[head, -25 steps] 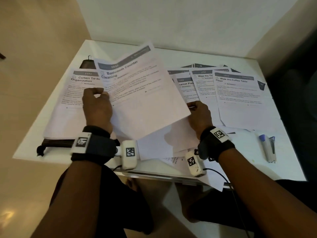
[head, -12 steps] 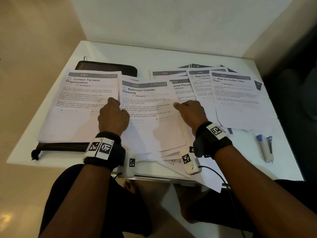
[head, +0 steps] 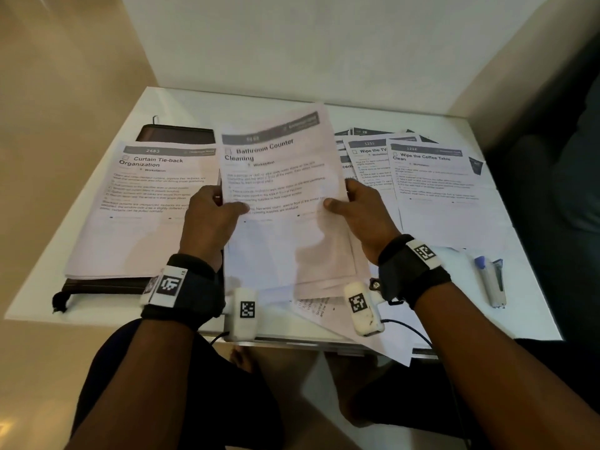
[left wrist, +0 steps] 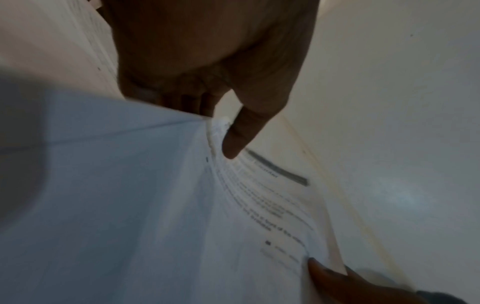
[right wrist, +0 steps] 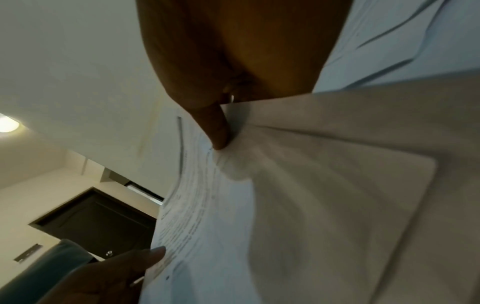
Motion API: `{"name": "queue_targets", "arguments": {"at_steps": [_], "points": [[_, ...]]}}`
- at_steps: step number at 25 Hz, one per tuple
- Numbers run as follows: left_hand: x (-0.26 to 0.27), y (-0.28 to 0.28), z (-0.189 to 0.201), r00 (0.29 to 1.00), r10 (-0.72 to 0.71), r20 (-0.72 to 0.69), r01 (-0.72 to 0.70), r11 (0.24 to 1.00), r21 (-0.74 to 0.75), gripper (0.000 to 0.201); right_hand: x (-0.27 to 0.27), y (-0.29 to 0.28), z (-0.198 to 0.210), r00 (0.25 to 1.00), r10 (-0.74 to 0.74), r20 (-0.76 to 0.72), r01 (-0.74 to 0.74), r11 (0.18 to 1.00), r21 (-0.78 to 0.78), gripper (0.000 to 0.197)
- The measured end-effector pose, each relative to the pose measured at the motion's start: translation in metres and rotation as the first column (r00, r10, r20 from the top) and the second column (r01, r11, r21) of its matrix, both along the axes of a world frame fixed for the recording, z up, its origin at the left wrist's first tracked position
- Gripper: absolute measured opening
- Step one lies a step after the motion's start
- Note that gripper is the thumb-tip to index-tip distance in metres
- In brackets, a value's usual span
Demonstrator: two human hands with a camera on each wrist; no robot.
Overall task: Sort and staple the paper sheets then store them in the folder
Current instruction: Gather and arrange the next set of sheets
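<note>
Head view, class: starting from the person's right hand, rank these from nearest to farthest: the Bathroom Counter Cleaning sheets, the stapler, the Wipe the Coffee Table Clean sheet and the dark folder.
1. Bathroom Counter Cleaning sheets: held in the right hand, at centre.
2. Wipe the Coffee Table Clean sheet: just to its right.
3. Stapler: near the table's right edge.
4. Dark folder: far left, under the Curtain Tie-back sheets.

Held sheet (head: 276,164): "Bathroom Counter Cleaning", "Workstation". Left stack's top sheet (head: 152,177): "2683", "Curtain Tie-back Organization", "Workstation". Right-side sheets: "1252", "Wipe the TV" (head: 368,157); "1206", "Wipe the Coffee Table Clean" (head: 431,170).
</note>
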State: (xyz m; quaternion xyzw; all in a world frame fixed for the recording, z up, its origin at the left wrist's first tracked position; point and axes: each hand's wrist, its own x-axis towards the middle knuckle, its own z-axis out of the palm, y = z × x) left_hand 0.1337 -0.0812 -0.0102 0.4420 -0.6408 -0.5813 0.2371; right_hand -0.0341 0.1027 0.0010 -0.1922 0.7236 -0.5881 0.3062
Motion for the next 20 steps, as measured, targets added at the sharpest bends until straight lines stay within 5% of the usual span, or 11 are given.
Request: {"name": "queue_targets", "arguments": {"at_steps": [5,7,12,20], "points": [[-0.006,0.022,0.034,0.909,-0.096,-0.407,0.042,0.989,-0.139,0.030,-0.002,0.029,0.044,0.994,-0.099,-0.041,0.079,0.938,-0.338,0.032],[-0.009,0.031,0.037,0.870,-0.104,-0.483,0.047,0.991,-0.128,0.030,0.000,0.035,0.045,0.992,-0.116,-0.047,0.092,0.931,-0.354,0.037],[-0.016,0.047,0.026,0.929,-0.166,-0.331,0.112,0.978,-0.177,0.053,0.017,0.033,0.022,0.990,-0.115,-0.076,0.100,0.978,-0.182,0.047],[-0.020,0.045,0.018,0.952,-0.229,-0.205,0.180,0.956,-0.232,0.036,0.012,0.020,0.012,0.985,-0.129,-0.114,0.115,0.987,-0.116,0.026]]}}
